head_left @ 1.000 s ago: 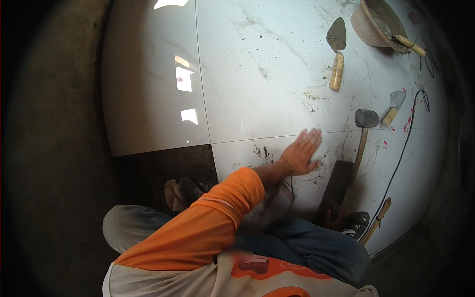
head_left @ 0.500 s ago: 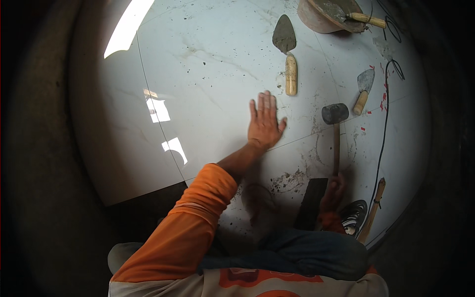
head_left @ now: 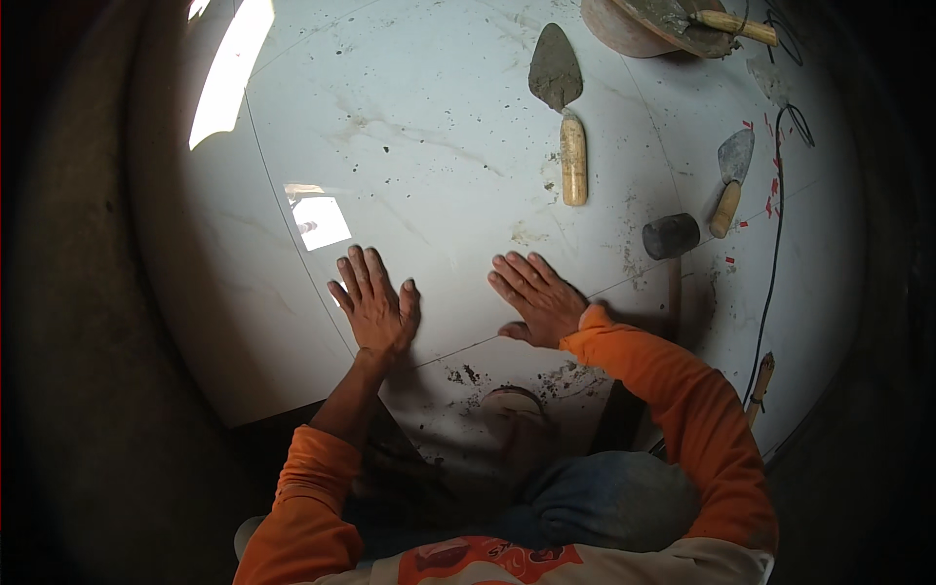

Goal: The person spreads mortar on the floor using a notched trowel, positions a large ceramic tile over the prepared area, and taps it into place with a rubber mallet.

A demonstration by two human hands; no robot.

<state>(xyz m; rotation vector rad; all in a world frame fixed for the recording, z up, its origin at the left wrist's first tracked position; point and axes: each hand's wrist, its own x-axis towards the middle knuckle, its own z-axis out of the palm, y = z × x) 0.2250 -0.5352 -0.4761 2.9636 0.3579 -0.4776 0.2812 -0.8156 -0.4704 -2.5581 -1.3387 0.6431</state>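
My left hand (head_left: 376, 307) lies flat with fingers spread on a large white marbled floor tile (head_left: 439, 205), close to its left joint. On the same tile, near its front joint, my right hand (head_left: 539, 300) rests palm down, fingers stretched toward the upper left. Neither hand holds anything. Beyond them lies a pointed trowel (head_left: 573, 161) with a wooden handle and mortar on its blade. To the right of my right hand is a black rubber mallet (head_left: 671, 236), its handle partly hidden behind my sleeve.
A tub (head_left: 634, 27) at the far right has a wooden-handled tool (head_left: 736, 26) across it. A smaller trowel (head_left: 726, 200) lies near red scraps and a black cable (head_left: 773, 283). Mortar crumbs (head_left: 565, 378) dot the tile before me. A wooden stick (head_left: 760, 388) lies at right.
My left hand has slid left and nearer across the tile. My right hand has left the mallet's handle end and come down flat on the tile. The view has shifted slightly.
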